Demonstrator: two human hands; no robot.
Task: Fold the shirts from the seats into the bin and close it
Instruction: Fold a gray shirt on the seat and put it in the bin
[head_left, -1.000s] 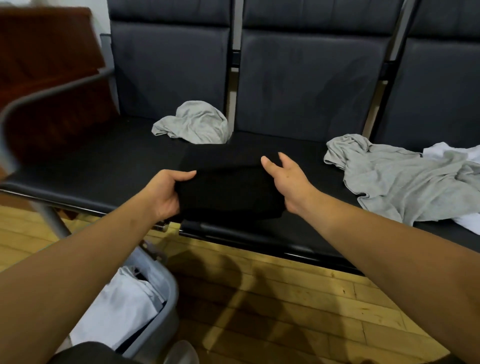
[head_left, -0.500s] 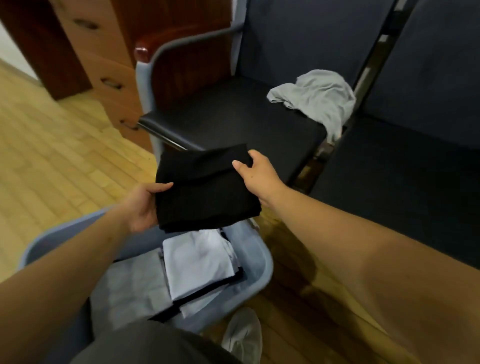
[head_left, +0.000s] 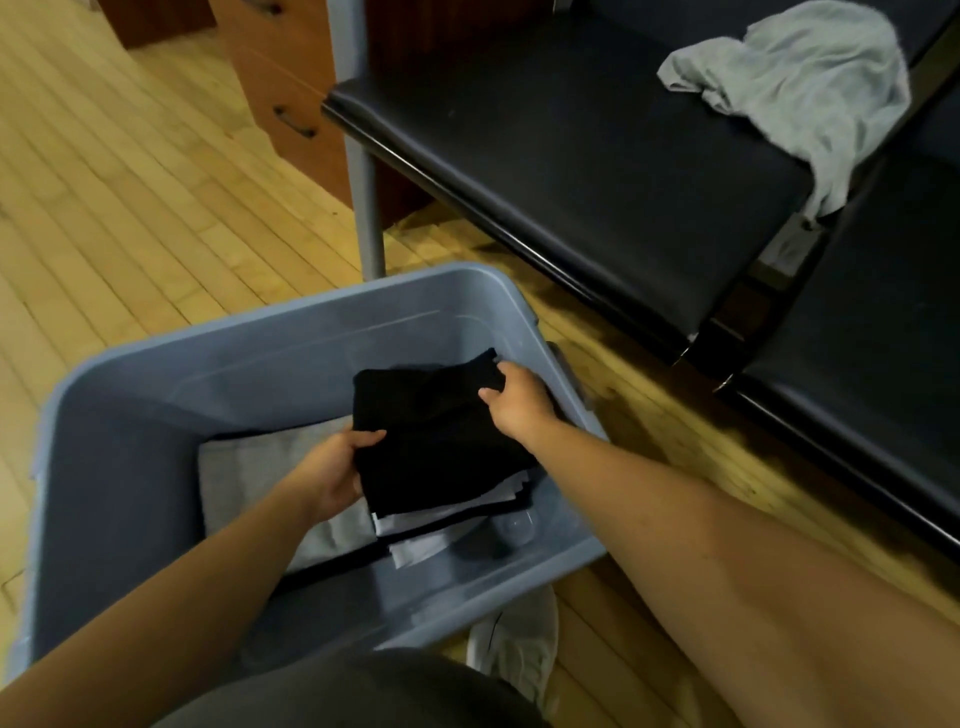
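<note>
A folded black shirt (head_left: 436, 441) lies inside the blue-grey bin (head_left: 291, 332), on top of a stack of folded white and dark shirts (head_left: 441, 525). My left hand (head_left: 332, 467) grips its left edge, thumb on top. My right hand (head_left: 514, 400) pinches its far right corner. A folded grey shirt (head_left: 244, 467) lies in the bin's left half. A crumpled grey shirt (head_left: 800, 83) sits on the black seat (head_left: 571, 156) at the upper right. No lid is in view.
The bin stands on a wooden floor (head_left: 130, 208) in front of the row of black seats. A grey metal seat leg (head_left: 369, 208) rises just beyond the bin. A wooden drawer unit (head_left: 280, 93) stands at the back. My white shoe (head_left: 514, 639) is beside the bin.
Both hands have carried the folded black shirt from the seat, down to the left, into the bin and onto the stack. My view has swung down to the bin.
</note>
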